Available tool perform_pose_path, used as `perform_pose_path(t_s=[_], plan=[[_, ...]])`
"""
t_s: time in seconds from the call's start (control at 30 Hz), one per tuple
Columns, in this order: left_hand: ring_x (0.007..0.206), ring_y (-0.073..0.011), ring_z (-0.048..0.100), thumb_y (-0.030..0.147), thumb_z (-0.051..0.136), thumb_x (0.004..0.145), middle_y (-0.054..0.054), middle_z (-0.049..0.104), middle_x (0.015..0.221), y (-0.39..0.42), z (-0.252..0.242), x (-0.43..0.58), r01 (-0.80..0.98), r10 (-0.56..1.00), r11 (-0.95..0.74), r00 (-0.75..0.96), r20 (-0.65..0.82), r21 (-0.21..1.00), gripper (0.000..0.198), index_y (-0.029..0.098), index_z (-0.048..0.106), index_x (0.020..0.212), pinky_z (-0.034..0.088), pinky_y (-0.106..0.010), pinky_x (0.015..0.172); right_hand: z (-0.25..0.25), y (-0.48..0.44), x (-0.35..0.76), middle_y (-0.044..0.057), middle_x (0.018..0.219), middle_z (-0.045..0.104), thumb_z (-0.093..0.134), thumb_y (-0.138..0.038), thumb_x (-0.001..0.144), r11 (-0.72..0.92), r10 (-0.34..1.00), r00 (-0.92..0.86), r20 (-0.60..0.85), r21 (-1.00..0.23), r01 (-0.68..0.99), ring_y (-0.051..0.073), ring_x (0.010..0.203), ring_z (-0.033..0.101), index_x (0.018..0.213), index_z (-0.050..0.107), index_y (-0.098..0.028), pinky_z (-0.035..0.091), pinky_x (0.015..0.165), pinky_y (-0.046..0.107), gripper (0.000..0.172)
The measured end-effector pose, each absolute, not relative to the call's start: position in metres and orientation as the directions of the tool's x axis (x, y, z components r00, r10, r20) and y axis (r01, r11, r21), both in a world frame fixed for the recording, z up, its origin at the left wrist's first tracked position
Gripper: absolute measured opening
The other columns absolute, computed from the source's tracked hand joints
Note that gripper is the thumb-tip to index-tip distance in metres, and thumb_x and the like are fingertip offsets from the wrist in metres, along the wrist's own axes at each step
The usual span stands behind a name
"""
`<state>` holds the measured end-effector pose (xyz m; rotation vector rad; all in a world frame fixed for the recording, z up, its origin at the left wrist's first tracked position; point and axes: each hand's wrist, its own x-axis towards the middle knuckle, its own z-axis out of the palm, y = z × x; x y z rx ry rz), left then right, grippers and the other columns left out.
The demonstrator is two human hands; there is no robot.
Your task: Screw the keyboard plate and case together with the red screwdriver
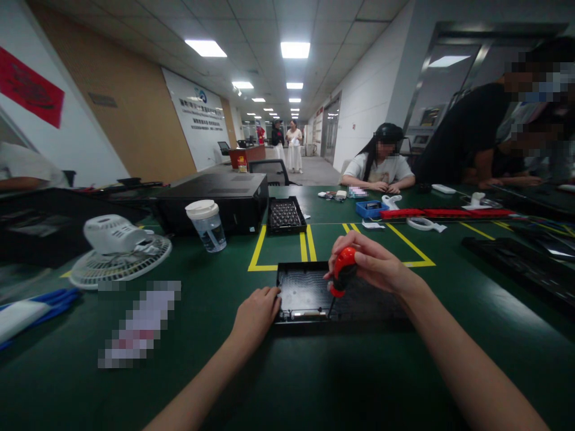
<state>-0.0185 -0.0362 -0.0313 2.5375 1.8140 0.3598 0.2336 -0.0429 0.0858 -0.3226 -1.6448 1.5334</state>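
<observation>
A shallow black rectangular panel [302, 287] with raised edges lies on the green table in front of me. My left hand [257, 312] grips its left edge, fingers curled over the rim. In my right hand [375, 258] is a screwdriver [345, 272] with a stubby red and black handle, held from above with closed fingers. Its thin shaft points down, tilted slightly, and the tip meets the panel near its front edge, beside a narrow light-coloured strip [309, 314]. The right part of the panel is partly hidden behind my right hand and forearm.
Beyond the panel are yellow tape lines [263, 267] and a black tray [286, 214]. To the left stand a lidded cup [206, 226], a black case [215, 200] and a white fan [119, 251]. A blue box [372, 208] sits back right; a person [377, 161] sits behind it.
</observation>
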Motion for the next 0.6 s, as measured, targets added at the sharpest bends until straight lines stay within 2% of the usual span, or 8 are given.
perform_pose_path(t_s=[0.23,0.6], plan=[[0.092,-0.0163,0.056,0.032,0.033,0.088,-0.004,0.06,0.104,-0.037,-0.0271,-0.0163,0.939,0.943,-0.317,0.296,0.15,0.137,0.032,0.024,0.054,0.11,0.046,-0.027,0.074,0.0877,-0.0439,0.2365,0.006,0.088,0.055,0.052,-0.026,0.084,0.245,0.704,-0.602,0.376,-0.925,-0.291,0.021,0.086,0.06,0.096,0.048,-0.015,0.049,0.072,0.039,0.017],[0.092,-0.0166,0.056,0.033,0.032,0.089,-0.004,0.06,0.103,-0.0366,-0.0281,-0.016,0.937,0.94,-0.324,0.302,0.159,0.131,0.032,0.024,0.054,0.11,0.046,-0.027,0.073,0.0878,-0.0446,0.2383,0.005,0.089,0.054,0.054,-0.026,0.083,0.271,0.72,-0.591,0.364,-0.931,-0.242,0.019,0.084,0.061,0.095,0.046,-0.017,0.05,0.071,0.038,0.017]])
